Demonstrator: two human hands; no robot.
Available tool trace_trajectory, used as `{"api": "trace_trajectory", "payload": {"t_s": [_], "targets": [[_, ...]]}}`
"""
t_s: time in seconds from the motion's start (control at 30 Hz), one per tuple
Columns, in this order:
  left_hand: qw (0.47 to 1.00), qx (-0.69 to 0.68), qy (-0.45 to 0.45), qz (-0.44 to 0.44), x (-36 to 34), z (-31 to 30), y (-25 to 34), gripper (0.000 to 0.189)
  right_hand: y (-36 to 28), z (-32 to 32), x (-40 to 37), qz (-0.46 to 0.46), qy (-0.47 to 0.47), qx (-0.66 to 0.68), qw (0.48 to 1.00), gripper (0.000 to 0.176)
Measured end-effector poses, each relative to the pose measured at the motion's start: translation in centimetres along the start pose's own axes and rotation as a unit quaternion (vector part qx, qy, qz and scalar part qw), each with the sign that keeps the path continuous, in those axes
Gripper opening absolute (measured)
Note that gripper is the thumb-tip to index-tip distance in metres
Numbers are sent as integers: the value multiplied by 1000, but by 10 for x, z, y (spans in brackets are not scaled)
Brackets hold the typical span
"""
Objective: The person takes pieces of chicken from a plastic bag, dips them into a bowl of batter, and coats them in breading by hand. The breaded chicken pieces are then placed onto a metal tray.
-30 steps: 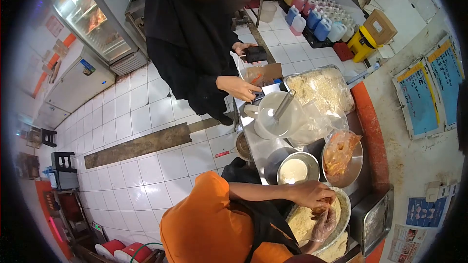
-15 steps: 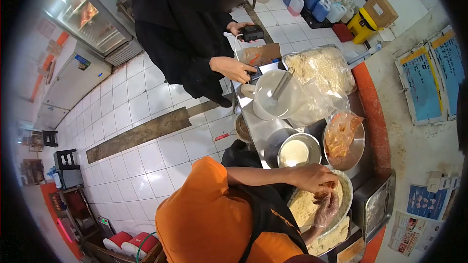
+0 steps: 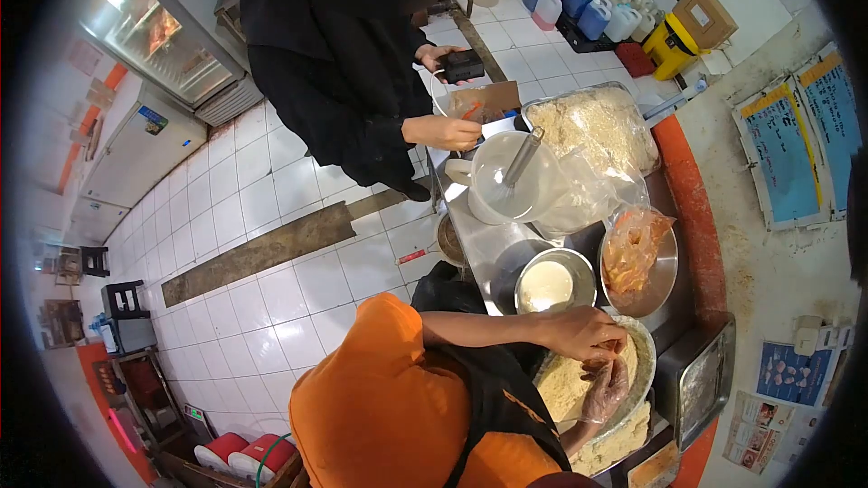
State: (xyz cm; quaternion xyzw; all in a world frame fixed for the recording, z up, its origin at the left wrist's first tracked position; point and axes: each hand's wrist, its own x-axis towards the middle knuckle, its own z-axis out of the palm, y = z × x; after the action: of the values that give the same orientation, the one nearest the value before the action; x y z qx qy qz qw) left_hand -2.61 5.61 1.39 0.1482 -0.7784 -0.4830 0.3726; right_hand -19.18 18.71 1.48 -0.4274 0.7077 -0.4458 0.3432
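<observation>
My left hand (image 3: 583,333) is bare, its fingers closed on a small brown piece of food (image 3: 595,364). Below it in the view, my right hand (image 3: 606,396), in a clear plastic glove, closes on the same piece from the other side. Both hands are over a large metal bowl (image 3: 647,354) of pale yellow crumbs. Just beyond my left forearm stands a steel bowl (image 3: 586,268) of cream-coloured liquid. A plastic bag of orange-coated food (image 3: 635,255) lies in another steel bowl (image 3: 670,285).
A plastic jug (image 3: 488,167) with a whisk and a crumb-filled tray (image 3: 588,122) stand at the counter's far end. An empty metal tray (image 3: 705,384) leans by the wall. Across the counter corner, a person in black (image 3: 334,81) holds a black device (image 3: 461,65).
The co-worker's lower hand has lifted off a small dark item near the jug, and their device has shifted slightly left. My hands stay over the crumbs, fingers slightly shifted around the piece.
</observation>
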Motion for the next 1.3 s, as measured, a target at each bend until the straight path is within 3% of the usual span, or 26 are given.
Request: {"api": "trace_trajectory", "payload": {"t_s": [1.3], "targets": [[1000,-11,-11,17,2,4,-2,22,-5,-2,3,5,-22,-25,999,26]]}}
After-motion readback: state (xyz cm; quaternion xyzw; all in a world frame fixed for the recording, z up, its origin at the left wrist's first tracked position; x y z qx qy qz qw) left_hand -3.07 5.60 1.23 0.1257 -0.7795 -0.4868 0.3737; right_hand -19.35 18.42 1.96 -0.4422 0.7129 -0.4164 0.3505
